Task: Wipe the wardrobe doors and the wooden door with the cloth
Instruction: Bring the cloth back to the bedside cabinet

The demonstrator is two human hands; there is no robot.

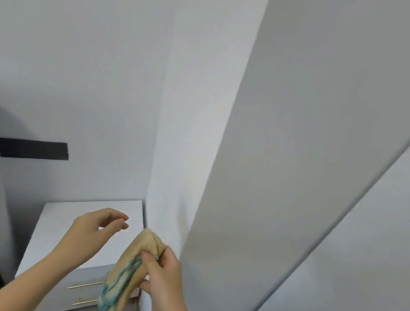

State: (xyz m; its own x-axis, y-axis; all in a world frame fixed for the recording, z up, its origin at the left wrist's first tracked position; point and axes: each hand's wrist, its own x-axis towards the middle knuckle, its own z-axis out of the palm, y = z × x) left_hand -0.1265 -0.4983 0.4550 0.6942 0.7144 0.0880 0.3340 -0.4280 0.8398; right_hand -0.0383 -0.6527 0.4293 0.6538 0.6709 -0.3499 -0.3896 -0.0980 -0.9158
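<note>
Pre-wipe likely: doors (pixel 321 147) untouched, cloth (pixel 123 277) bunched in R hand (pixel 164 276).
Doors fill 1–4 o'clock; nightstand (pixel 57 217) at 7. Cloth at 6, R hand pinching its top, prob. to fold a pad; L hand (pixel 94 229) beside, loose, empty.

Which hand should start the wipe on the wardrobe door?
Right, probably. The right hand grips the cloth and sits beside the wardrobe door; the left hand is empty, open over the white nightstand, farther from the door.
</note>
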